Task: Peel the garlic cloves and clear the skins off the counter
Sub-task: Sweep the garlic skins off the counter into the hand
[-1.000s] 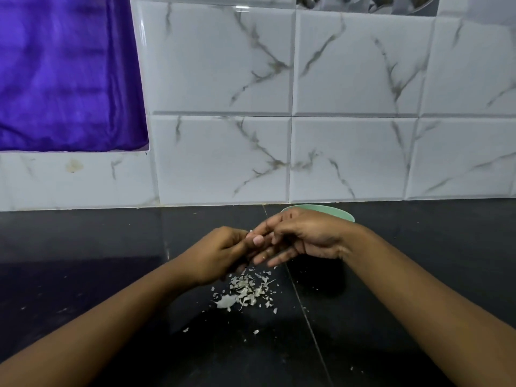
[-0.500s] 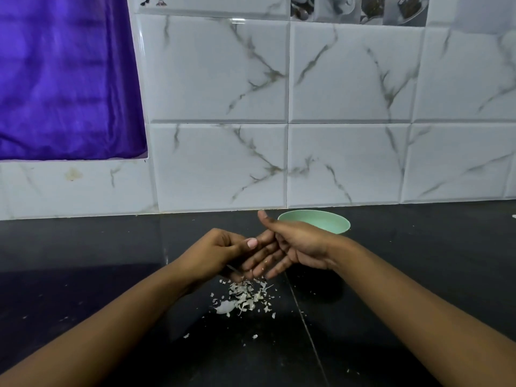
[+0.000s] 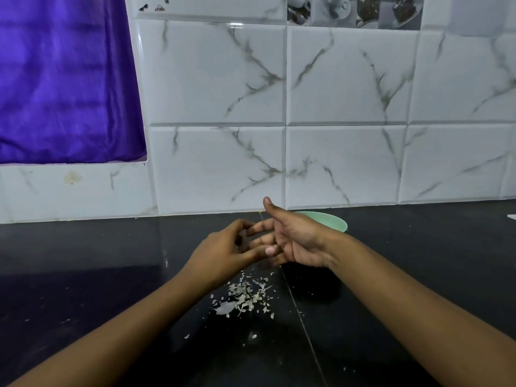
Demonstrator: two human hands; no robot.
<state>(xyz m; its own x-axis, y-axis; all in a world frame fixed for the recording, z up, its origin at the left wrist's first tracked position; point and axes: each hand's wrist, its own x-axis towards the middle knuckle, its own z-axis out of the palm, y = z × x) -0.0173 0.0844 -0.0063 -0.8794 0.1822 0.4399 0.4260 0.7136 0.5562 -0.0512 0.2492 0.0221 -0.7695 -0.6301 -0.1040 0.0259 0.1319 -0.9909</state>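
Seemingly the peeling is well along, though how many cloves are done cannot be read from here. At far left a purple cloth [image 3: 64, 79] hangs over the tiled wall, above the dark worktop [image 3: 83, 261]. The left hand [image 3: 223, 254] is raised just above the worktop, curled in against the right hand, thumb laid across the other hand's fingers; whether it has a clove or a scrap of skin pinched there is hidden, so I cannot tell. Just below and between the hands lies a loose heap of skins [image 3: 245, 297], with stray flakes scattered nearer the camera, so the clearing step is not yet done. The right hand [image 3: 298, 241] is slack and spread, palm turned inward, thumb up, with nothing visibly in it. Behind it, near the wall, stands a green bowl [image 3: 335, 222], mostly covered by that hand; its contents do not show. No clove is visible anywhere, so any peeled ones are probably in the bowl. What is left, by my reckoning, is finishing any last clove and sweeping up the skins.
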